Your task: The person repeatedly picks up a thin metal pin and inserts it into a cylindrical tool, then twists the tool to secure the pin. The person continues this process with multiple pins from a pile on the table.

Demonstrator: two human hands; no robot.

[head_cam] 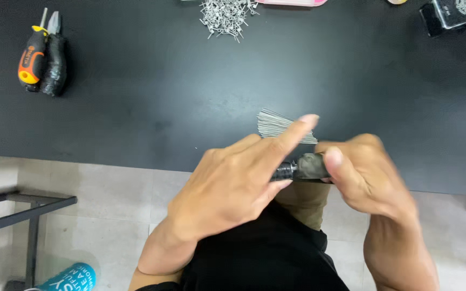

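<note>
hands meet at table edge: right hand [370, 172] pinches grey tool [306, 167], left hand [233, 183] half-open touching it.

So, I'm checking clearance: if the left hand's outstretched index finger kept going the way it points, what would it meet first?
Probably the fanned bundle of thin metal wires just under the left hand's fingertip; depth is unclear.

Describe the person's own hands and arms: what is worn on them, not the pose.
Both are bare. The left hand and right hand wear no gloves, and no rings or watch show. The forearms are uncovered to the frame's bottom edge, with no sleeve in sight. Fingernails are short and plain. Below them show black clothing and an olive patch.
</note>
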